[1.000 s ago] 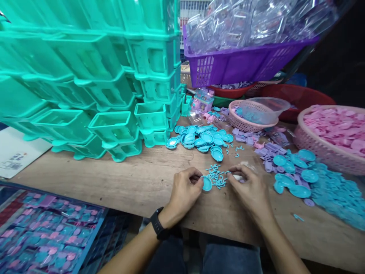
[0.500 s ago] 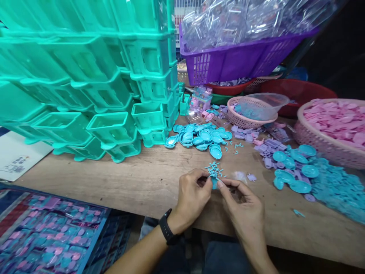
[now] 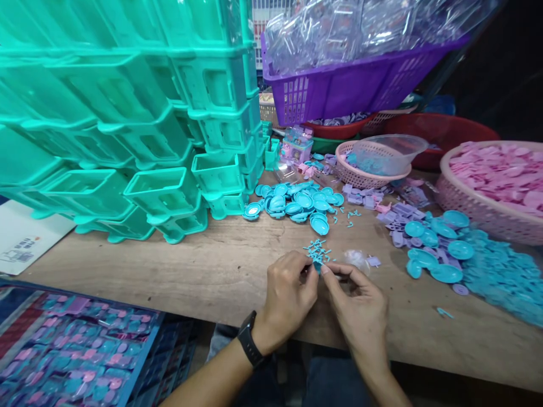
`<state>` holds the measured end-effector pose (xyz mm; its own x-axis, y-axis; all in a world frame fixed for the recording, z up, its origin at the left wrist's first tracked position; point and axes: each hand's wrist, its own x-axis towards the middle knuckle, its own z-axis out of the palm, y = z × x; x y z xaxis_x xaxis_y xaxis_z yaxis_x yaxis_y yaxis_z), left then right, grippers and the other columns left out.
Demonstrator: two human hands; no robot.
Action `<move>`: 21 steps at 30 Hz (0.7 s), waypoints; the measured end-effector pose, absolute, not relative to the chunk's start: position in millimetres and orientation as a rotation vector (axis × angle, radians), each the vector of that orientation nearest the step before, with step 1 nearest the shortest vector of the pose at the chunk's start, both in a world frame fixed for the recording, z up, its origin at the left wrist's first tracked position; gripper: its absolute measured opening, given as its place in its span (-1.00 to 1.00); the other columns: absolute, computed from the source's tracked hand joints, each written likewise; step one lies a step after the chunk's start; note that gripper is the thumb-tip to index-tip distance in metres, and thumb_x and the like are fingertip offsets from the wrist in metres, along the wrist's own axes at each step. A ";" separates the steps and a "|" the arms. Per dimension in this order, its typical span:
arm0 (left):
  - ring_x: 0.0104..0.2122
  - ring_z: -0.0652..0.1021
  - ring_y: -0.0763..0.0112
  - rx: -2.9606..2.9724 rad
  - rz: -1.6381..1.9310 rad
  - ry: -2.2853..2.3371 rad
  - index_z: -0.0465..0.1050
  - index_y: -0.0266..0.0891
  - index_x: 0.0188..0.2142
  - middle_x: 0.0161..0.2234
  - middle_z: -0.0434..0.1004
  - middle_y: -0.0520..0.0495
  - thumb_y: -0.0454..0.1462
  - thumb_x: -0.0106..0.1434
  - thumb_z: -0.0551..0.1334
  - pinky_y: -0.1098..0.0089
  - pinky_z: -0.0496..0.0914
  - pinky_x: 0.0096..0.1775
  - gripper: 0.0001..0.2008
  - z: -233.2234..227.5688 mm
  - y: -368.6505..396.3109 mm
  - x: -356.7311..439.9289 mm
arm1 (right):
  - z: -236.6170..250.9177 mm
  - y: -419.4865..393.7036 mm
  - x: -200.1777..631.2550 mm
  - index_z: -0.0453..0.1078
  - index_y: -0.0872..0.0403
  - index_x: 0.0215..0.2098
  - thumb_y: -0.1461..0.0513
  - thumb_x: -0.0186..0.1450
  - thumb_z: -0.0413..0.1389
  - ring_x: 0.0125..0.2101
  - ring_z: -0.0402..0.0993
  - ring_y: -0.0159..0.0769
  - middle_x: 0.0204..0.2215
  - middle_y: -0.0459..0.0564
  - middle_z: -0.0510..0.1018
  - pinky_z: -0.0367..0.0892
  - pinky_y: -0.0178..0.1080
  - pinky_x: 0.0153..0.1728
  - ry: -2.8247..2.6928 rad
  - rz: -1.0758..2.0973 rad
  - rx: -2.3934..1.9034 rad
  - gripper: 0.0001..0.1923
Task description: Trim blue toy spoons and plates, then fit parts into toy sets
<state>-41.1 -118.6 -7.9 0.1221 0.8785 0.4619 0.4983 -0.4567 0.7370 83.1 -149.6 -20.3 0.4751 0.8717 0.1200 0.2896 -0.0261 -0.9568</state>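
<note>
Pinched between both hands, left hand (image 3: 291, 294) and right hand (image 3: 358, 314) meeting fingertip to fingertip, a small blue piece (image 3: 317, 266) sits just below the blue pegs (image 3: 316, 250); no writing is readable.

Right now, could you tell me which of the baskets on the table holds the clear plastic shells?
The purple basket at the back, piled with clear shells. The two pink baskets hold a clear bowl and pink pieces.
</note>
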 end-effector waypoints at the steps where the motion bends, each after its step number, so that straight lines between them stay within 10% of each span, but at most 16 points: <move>1: -0.42 0.56 0.36 2.109 1.280 1.321 0.48 -0.25 -0.38 -0.44 0.57 -0.05 -0.43 0.29 0.20 0.41 0.37 -0.34 -0.86 -9.2 -118.6 -41.9 | -20.3 -149.3 83.0 0.60 0.05 -0.36 0.03 0.18 0.30 -0.38 0.55 -0.24 -0.42 -0.02 0.66 0.44 -0.21 -0.25 -1.021 0.639 -1.583 -0.75; 21: -0.41 0.47 0.28 2.514 1.189 1.178 0.31 -0.19 -0.43 -0.45 0.46 -0.06 -0.47 0.32 0.07 0.33 0.33 -0.36 -0.76 -25.3 -113.2 -34.0 | -27.4 -134.0 88.8 0.60 0.09 -0.49 -0.01 -0.16 0.49 -0.43 0.51 -0.26 -0.54 -0.01 0.61 0.43 -0.24 -0.34 -0.620 1.095 -1.388 -0.59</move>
